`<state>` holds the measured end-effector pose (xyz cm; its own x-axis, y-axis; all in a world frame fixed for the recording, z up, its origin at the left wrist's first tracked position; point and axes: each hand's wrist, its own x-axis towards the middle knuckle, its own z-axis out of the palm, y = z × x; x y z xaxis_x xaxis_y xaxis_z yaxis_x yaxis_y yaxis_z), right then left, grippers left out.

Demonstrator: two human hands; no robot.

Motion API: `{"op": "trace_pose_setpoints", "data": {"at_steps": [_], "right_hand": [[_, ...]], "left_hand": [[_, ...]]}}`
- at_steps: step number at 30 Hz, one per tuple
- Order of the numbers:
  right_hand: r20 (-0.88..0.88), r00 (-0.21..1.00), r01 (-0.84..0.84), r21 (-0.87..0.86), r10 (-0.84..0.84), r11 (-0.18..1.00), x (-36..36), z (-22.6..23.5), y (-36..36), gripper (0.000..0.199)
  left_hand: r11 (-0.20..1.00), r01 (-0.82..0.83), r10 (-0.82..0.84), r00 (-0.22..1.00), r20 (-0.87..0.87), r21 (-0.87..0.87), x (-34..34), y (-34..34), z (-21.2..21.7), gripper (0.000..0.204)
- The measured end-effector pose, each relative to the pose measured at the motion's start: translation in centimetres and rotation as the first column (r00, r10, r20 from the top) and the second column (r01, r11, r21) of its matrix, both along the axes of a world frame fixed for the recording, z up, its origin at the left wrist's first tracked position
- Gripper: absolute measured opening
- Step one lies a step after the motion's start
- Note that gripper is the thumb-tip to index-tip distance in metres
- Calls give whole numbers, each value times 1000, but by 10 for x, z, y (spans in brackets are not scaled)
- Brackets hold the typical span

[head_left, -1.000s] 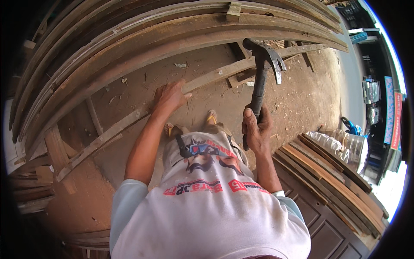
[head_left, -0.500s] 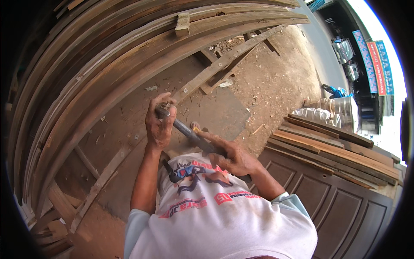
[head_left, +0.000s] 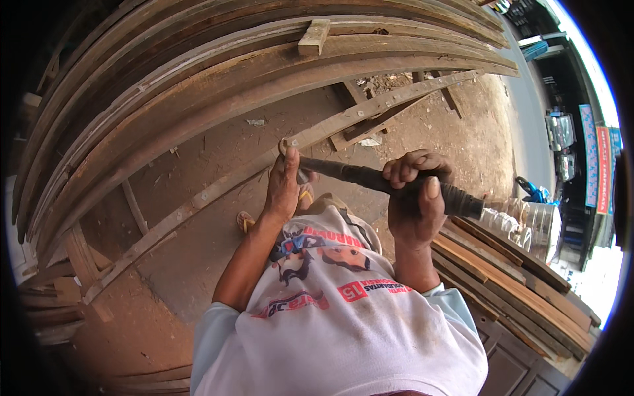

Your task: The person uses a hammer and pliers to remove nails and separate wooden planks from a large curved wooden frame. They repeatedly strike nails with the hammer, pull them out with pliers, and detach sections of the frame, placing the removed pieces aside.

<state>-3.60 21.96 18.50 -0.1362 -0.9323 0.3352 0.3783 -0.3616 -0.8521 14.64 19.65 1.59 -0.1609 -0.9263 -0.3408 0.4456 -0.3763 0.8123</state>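
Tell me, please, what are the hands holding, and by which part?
A hammer: the right hand grips its handle toward the end; the left hand holds it at the head.

Gap between hammer [head_left: 364,177] and shirt [head_left: 356,327]
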Motion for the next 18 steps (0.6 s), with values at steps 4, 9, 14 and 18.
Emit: {"op": "trace_pose_setpoints", "data": {"at_steps": [4,9,14,18], "right_hand": [[98,988,-122,-2,122,992,-7,28,-50,20],[-202,947,-265,-57,249,963,30,28,-79,22],[-737,658,-331,-99,155,938,76,10,-101,20],[-811,575,-383,-151,108,911,119,-1,-102,19]], "left_hand": [[923,245,41,705,708,-298,25,20,21,56],[920,118,349,189,918,-375,133,40,31,62],[991,103,102,-179,979,-84,210,63,14,89],[996,62,-70,-18,997,71,227,68,2,92]]}}
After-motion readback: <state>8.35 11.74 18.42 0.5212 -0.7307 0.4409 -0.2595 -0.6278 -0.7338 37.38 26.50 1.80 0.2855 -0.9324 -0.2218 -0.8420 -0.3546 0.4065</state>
